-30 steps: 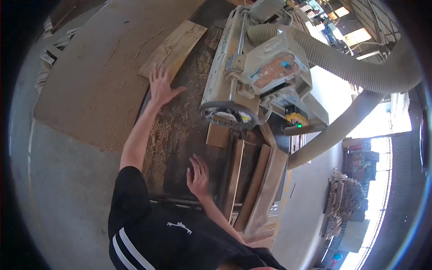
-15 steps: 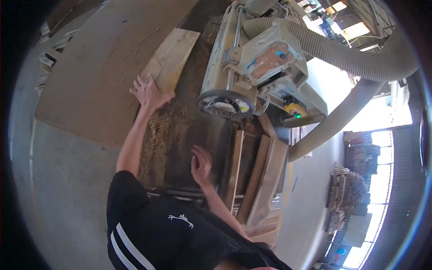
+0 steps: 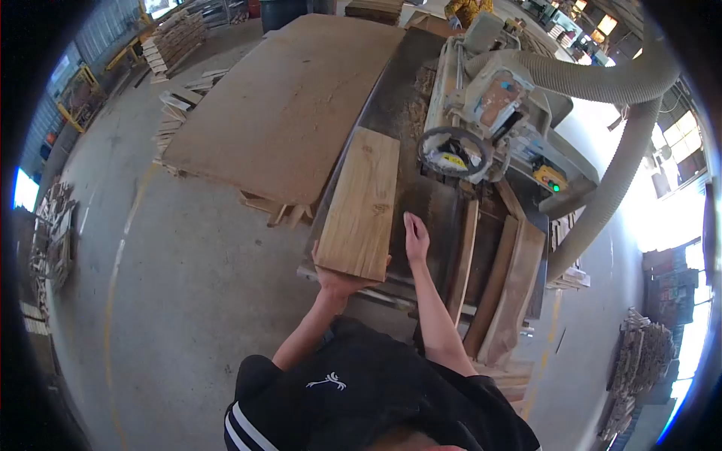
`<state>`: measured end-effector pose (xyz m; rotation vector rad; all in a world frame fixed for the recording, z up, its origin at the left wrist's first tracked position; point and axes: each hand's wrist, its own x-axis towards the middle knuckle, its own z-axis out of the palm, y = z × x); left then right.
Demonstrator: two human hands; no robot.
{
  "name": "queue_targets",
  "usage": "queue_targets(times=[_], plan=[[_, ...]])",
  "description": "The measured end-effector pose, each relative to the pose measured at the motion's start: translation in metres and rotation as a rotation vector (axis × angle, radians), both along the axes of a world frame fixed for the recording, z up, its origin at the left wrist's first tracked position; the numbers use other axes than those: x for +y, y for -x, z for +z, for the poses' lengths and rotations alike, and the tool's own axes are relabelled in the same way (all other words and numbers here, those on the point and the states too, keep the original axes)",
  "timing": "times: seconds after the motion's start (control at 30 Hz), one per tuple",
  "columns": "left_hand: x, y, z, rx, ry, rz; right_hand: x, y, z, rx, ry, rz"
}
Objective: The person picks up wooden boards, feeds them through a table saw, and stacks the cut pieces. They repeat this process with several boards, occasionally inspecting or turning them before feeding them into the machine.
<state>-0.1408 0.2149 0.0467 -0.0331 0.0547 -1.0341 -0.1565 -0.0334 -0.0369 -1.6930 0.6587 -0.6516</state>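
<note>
A pale wooden board [image 3: 359, 203] with a few knots lies lengthwise in front of me, over the dark machine table [image 3: 414, 158]. My left hand [image 3: 342, 281] is closed around its near end, thumb at the left edge, with part of the fingers hidden beneath the wood. To the right of the board, apart from it, my right hand [image 3: 416, 239] is raised over the table. It holds nothing, and its fingers are stretched out and slightly apart.
Beyond my right hand stands the saw machine with a black handwheel [image 3: 454, 154] and a thick ribbed hose [image 3: 594, 79]. Wooden strips [image 3: 496, 289] lie on the right. A large dusty sheet [image 3: 293, 105] covers a stack on the left. A person in yellow [image 3: 470, 9] is at the far end.
My left hand has drawn the board toward me and now grips its near end. My right hand stays free, beside the board. The view has tilted up and turned left.
</note>
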Motion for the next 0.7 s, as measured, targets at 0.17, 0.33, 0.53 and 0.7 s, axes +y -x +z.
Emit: queue_targets(times=[0.17,0.33,0.53,0.7], plan=[[0.021,0.054,-0.036,0.100,-0.098,0.135,0.076,0.041,0.054,-0.016,0.112,0.123],[0.041,0.096,-0.027,0.028,-0.234,0.083,0.109,0.105,0.071,0.174,0.486,0.317],[0.041,0.153,-0.037,0.078,-0.313,0.078,0.119,0.184,0.106,0.393,0.502,0.405],[0.052,0.167,-0.039,0.019,-0.388,0.069,0.117,0.199,0.093,0.322,0.363,0.394]])
